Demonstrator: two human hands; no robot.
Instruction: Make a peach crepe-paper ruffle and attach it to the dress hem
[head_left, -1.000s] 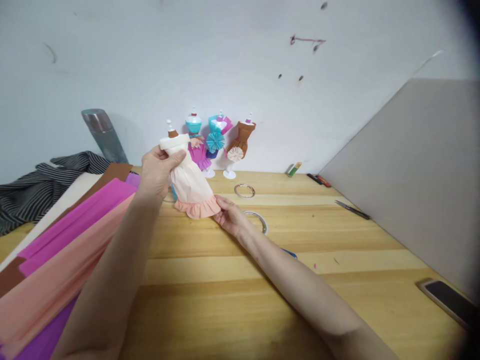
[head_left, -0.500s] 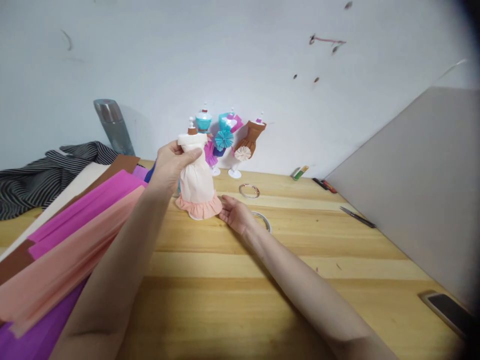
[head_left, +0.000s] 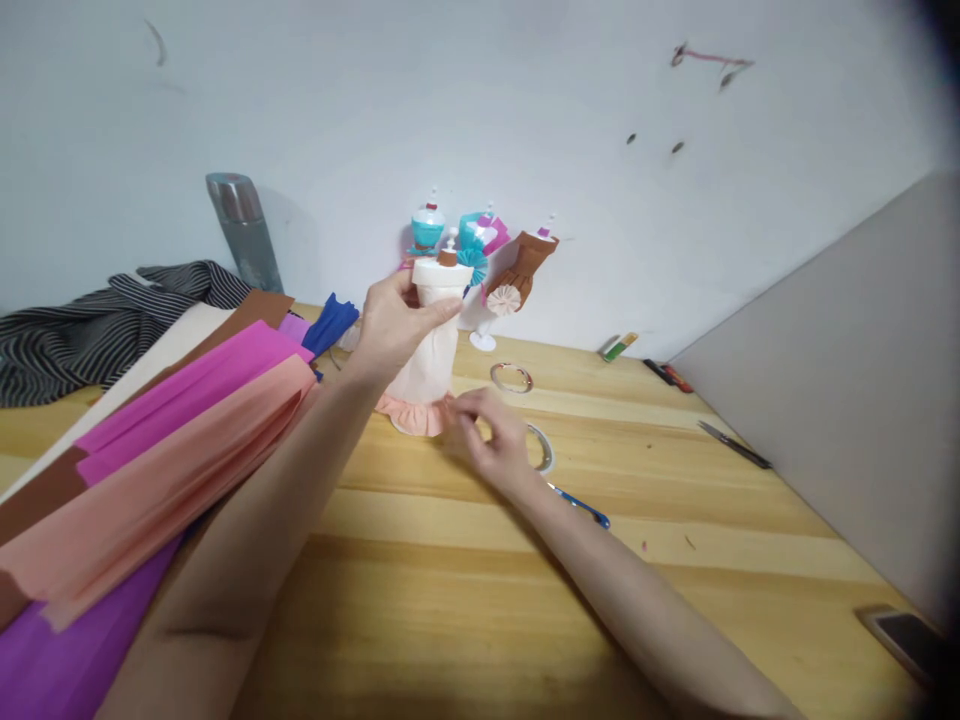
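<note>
A small dress-form mannequin (head_left: 442, 272) stands upright on the table, wearing a long cream crepe-paper dress (head_left: 433, 362) with a peach ruffle (head_left: 415, 418) along its hem. Around the dress's upper part my left hand (head_left: 399, 325) is closed, thumb across the front. My right hand (head_left: 491, 432) is low at the hem's right side, thumb and fingers pinched at the ruffle's edge. Just behind are more dressed mannequins, one in a turquoise top (head_left: 428, 230) and one in a brown dress (head_left: 521, 270) with a pale paper rosette (head_left: 503, 300).
Crepe-paper sheets (head_left: 180, 455) and striped fabric (head_left: 75, 330) lie at left, with a bottle (head_left: 247, 235) behind. Tape rings (head_left: 512, 378), a blue-handled tool (head_left: 585, 505), a glue stick (head_left: 621, 347), dark tweezers (head_left: 735, 445) and a phone (head_left: 904, 640) are to the right.
My right hand's fingers, extended beside the hem before, are now pinched at the ruffle. The dress has turned a little in my left hand. The camera view has shifted.
</note>
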